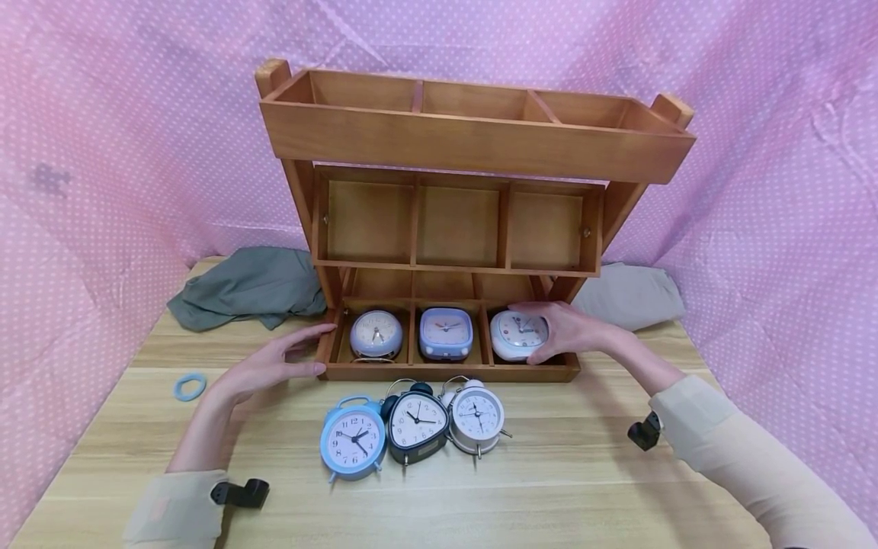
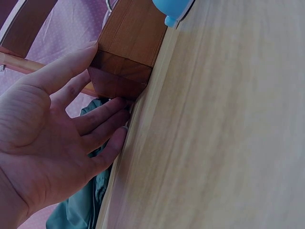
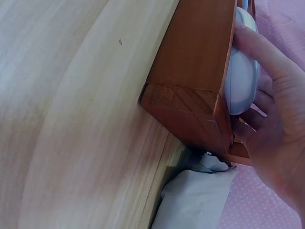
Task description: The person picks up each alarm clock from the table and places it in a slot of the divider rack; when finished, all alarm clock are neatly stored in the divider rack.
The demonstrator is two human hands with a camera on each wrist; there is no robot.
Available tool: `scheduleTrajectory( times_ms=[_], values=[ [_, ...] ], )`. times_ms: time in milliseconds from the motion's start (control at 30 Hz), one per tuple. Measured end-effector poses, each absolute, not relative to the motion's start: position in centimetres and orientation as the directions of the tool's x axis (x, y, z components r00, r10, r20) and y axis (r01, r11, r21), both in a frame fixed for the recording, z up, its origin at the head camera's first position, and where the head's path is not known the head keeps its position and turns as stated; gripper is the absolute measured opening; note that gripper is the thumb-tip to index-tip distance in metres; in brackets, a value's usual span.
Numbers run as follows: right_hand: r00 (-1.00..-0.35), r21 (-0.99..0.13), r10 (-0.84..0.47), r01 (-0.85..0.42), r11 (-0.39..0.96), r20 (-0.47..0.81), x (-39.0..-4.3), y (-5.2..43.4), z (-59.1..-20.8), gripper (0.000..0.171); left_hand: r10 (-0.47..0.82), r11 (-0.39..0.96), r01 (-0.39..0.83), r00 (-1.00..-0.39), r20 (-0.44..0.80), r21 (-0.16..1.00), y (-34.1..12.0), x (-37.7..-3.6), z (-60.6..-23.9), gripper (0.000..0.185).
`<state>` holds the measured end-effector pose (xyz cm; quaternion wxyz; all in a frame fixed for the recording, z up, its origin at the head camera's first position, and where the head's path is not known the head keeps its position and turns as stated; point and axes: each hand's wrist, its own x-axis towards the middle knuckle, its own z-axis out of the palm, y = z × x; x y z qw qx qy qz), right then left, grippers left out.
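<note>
A three-tier wooden shelf [image 1: 473, 145] stands on the table. Its bottom tray holds a lilac round clock [image 1: 376, 334], a blue square clock [image 1: 446, 333] and a white clock [image 1: 516, 335]. My right hand [image 1: 562, 329] curls round the white clock [image 3: 240, 76] in the right compartment, as the right hand [image 3: 276, 109] also shows in the wrist view. My left hand [image 1: 274, 366] lies with straight fingers against the tray's left end [image 2: 128, 52]; the left hand [image 2: 86, 95] has its thumb on the front face. In front stand a blue twin-bell clock [image 1: 353, 438], a black clock [image 1: 417, 424] and a white twin-bell clock [image 1: 477, 415].
A grey-green cloth [image 1: 247, 288] lies at the shelf's left and a light grey cloth [image 1: 631, 296] at its right. A blue hair ring [image 1: 189, 386] lies on the wooden table [image 1: 569, 473] at the left. Pink dotted fabric closes in all sides.
</note>
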<state>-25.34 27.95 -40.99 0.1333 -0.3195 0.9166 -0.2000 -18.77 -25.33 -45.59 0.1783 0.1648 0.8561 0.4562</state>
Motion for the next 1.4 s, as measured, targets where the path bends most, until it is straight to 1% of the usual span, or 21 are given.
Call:
scheduleTrajectory(
  times_ms=[300,667,1100,1267,1400],
  values=[
    [-0.749,-0.411,-0.654,-0.566,0.714,-0.105,-25.3,27.8,-41.3,0.093,0.433,0.542,0.11,-0.886,-0.166,0.833,-25.3,-18.7,-45.4,0.069],
    [-0.758,-0.386,-0.642,-0.561,0.733,-0.118,-25.1,27.6,-41.4,0.092,0.444,0.534,0.126,-0.883,-0.151,0.836,-25.3,-18.8,-45.5,0.068],
    [-0.737,-0.367,-0.661,-0.581,0.726,-0.141,-25.2,27.2,-41.3,0.09,0.438,0.542,0.12,-0.885,-0.158,0.832,-25.3,-18.7,-45.5,0.068],
    [-0.721,-0.345,-0.679,-0.607,0.716,-0.139,-25.3,27.0,-41.4,0.091,0.44,0.539,0.121,-0.884,-0.156,0.834,-25.3,-18.7,-45.4,0.068],
    [-0.72,-0.343,-0.676,-0.602,0.721,-0.157,-25.3,26.9,-41.3,0.092,0.445,0.536,0.128,-0.883,-0.15,0.834,-25.3,-18.7,-45.5,0.068]
  ],
)
